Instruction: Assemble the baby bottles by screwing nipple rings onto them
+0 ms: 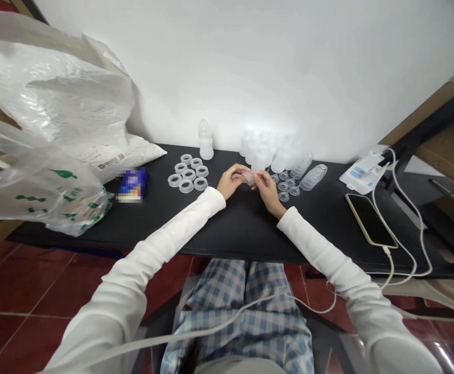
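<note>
My left hand and my right hand meet above the black table, both pinched on one small clear plastic piece. Several clear plastic rings lie in a cluster to the left of my hands. Small clear teats lie scattered to the right of my right hand, beside stacked clear caps. An upright clear baby bottle stands by the wall, and a group of more bottles stands behind my hands.
Large plastic bags fill the table's left end, with a blue packet beside them. A phone on a white charging cable lies at the right, behind it a white packet. Cardboard boxes stand at far right.
</note>
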`<state>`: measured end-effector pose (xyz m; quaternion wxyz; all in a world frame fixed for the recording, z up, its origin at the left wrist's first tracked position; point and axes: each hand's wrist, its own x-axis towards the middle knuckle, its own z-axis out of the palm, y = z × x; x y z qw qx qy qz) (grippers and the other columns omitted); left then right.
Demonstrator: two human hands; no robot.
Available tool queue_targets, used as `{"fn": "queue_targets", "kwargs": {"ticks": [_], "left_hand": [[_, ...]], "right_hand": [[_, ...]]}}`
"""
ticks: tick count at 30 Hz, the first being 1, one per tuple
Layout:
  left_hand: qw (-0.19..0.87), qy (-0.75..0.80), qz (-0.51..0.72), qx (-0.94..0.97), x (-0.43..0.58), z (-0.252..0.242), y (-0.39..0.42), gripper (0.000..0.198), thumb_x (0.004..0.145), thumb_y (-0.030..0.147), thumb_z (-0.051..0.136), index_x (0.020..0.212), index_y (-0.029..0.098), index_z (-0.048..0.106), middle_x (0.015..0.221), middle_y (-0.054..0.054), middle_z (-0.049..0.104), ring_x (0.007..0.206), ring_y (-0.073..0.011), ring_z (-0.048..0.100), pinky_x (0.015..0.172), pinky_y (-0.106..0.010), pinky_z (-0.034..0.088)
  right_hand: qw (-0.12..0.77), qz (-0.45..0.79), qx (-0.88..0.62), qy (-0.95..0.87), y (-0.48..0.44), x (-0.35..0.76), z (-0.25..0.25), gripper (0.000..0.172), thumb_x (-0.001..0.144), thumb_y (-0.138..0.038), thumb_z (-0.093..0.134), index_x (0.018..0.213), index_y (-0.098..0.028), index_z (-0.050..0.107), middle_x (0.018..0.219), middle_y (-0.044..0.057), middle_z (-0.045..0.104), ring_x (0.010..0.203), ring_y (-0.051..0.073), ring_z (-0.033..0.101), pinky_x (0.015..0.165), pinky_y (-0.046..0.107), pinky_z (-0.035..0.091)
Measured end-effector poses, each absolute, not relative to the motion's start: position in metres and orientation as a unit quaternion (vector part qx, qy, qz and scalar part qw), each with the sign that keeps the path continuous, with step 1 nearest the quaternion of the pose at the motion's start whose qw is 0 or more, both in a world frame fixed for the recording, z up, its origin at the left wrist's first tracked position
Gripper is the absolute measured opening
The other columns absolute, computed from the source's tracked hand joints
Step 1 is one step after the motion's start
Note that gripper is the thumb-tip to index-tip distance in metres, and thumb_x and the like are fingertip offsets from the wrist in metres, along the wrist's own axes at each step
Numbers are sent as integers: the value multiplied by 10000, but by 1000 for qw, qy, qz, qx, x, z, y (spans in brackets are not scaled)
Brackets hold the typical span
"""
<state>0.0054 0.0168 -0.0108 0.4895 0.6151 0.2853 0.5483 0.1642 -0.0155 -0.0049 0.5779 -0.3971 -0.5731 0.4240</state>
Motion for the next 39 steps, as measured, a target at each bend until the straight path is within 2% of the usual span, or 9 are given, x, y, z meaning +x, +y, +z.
{"fn": "queue_targets", "kwargs": {"ticks": [5, 10, 12, 16, 20, 25, 32, 35, 39], "left_hand": [[482, 327, 529, 618, 12, -14, 23, 410, 766, 87, 578, 1155, 205, 640, 1050, -60, 705, 951, -161, 689, 846, -311, 569], [321, 453, 579, 597, 33, -20, 45, 381, 830, 170, 633, 1204, 191, 561, 1219, -126, 596, 952, -171, 647, 868, -350, 565], [280, 472, 599, 583, 41, -21, 60, 367, 858, 173, 607, 1217, 187, 533, 1273, -148, 545, 1007, -187, 635, 942, -382, 549], [236, 491, 622, 563, 50, -19, 100, 399, 903, 130, 507, 1299, 178, 479, 1385, -180, 496, 1266, -231, 554, 1176, -435, 388], [278, 511, 584, 566, 52, -12, 132, 350, 971, 239, 490, 1320, 208, 482, 1426, -159, 530, 1418, -249, 456, 1237, -458, 286], [279, 561, 508, 591, 49, 0, 142, 342, 990, 348, 518, 1289, 182, 509, 1375, -178, 563, 1356, -284, 515, 1163, -447, 358], [214, 616, 405, 641, 45, 8, 137, 341, 904, 259, 643, 1208, 170, 515, 1317, -195, 567, 1290, -345, 531, 1098, -468, 383], [194, 623, 415, 635, 41, 8, 135, 280, 894, 266, 658, 1112, 170, 511, 1281, -194, 585, 1278, -336, 543, 1095, -454, 392], [200, 618, 486, 584, 31, 7, 118, 310, 882, 306, 684, 1046, 195, 446, 1114, -139, 632, 1167, -289, 618, 1036, -409, 440]], "right_hand": [[645, 314, -428, -550, -20, 168, 2, 452, 759, -626, 755, 875, -233, 565, 848, -4, 614, 721, 125, 553, 633, 280, 485], [670, 158, -462, -560, -26, 172, 8, 367, 823, -531, 735, 878, -222, 545, 796, -24, 523, 727, 126, 528, 720, 305, 471], [674, 128, -472, -554, -27, 174, 10, 353, 840, -523, 718, 880, -225, 533, 797, -24, 514, 731, 131, 523, 724, 311, 467], [680, 107, -486, -538, -27, 176, 10, 357, 864, -543, 683, 882, -231, 510, 802, -19, 522, 728, 136, 525, 720, 318, 469], [680, 103, -483, -542, -26, 177, 10, 356, 878, -550, 661, 879, -232, 501, 806, -15, 533, 728, 137, 536, 712, 317, 477], [665, 85, -486, -561, -28, 177, 11, 348, 890, -553, 644, 878, -232, 508, 781, -23, 530, 706, 132, 522, 708, 319, 479], [663, 81, -487, -562, -27, 178, 10, 365, 886, -573, 638, 888, -230, 515, 792, -17, 540, 715, 135, 527, 710, 323, 486], [659, 89, -490, -564, -25, 179, 8, 366, 889, -575, 634, 910, -227, 523, 805, -14, 549, 727, 135, 540, 715, 322, 494], [647, 106, -486, -578, -23, 181, 7, 364, 896, -566, 628, 969, -221, 539, 839, -5, 571, 766, 138, 571, 743, 321, 516]]}}
